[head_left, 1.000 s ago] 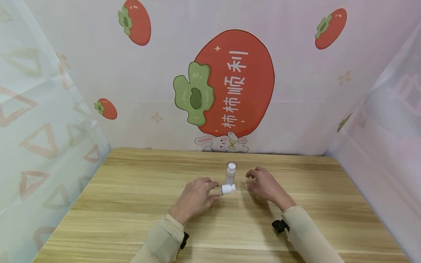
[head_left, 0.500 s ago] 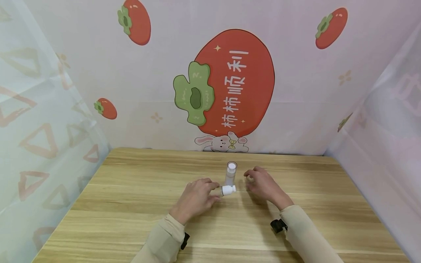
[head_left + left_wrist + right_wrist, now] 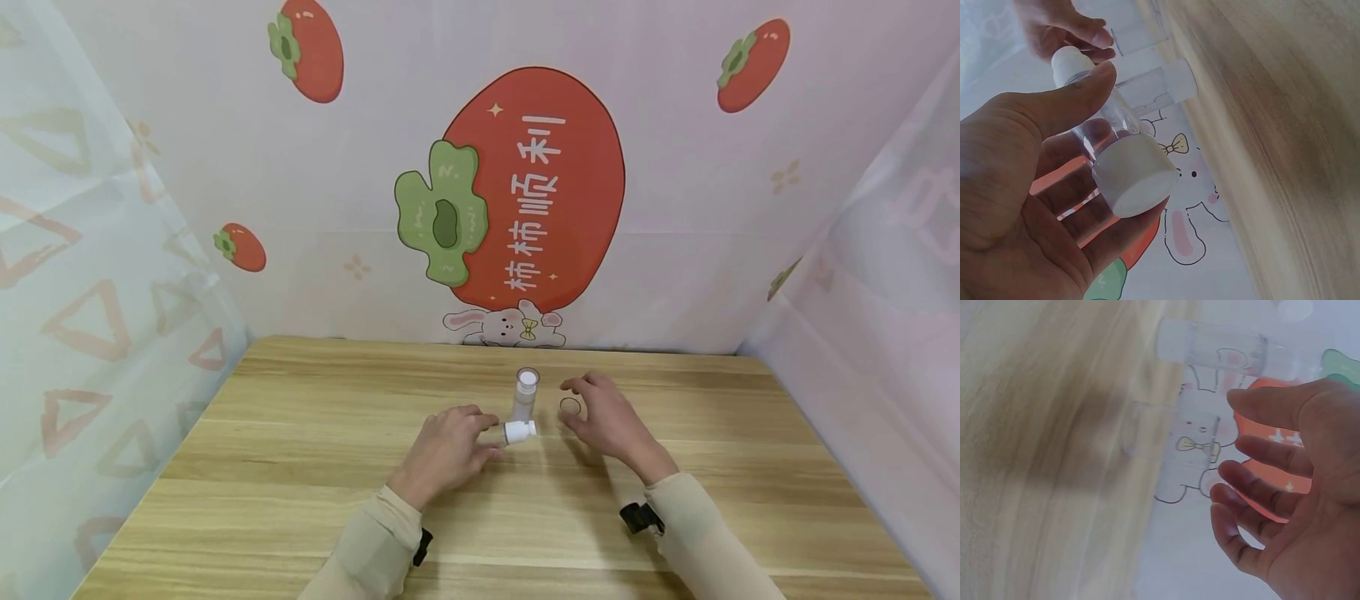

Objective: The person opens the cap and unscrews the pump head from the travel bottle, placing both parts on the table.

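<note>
- Bottle (image 3: 1134,178), clear with white base and top: tilted in the left hand (image 3: 450,450), whose grip holds it between thumb and fingers.
- Second bottle (image 3: 525,400), similar: upright on the bench (image 3: 300,450), just beyond the held one.
- Right hand (image 3: 611,423): grip wide, fingers curved and spread.
- Clear cap (image 3: 1169,434): standing on the bench, near the right hand's fingers.
</note>
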Tool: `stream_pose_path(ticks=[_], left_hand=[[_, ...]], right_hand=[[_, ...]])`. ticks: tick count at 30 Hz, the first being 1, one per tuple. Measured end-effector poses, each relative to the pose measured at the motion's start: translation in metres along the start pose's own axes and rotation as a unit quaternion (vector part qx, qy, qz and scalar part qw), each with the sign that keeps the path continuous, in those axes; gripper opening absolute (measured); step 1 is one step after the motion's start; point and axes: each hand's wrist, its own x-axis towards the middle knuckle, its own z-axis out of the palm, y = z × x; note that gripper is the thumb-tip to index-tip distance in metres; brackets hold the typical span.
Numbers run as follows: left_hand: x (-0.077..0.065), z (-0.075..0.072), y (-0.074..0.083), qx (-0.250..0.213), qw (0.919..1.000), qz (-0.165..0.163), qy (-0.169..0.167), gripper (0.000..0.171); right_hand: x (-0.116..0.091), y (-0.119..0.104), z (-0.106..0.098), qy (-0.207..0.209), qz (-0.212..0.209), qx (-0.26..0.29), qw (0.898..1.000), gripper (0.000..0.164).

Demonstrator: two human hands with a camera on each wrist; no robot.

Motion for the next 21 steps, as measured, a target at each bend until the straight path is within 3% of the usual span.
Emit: stream_pose_path(ticks=[10, 21], left_hand=[[0.005, -0.002, 0.0, 0.013, 0.9998, 0.001, 0.015, 0.036], [0.009, -0.005, 0.006, 0.022, 0.9994, 0.007, 0.027, 0.036]], right_hand=[[-0.008, -0.011, -0.009, 0.04, -0.015, 0.03, 0.999, 0.018], [-0.011, -0.023, -0.011, 0.018, -0.024, 0.091, 0.995, 0.033]])
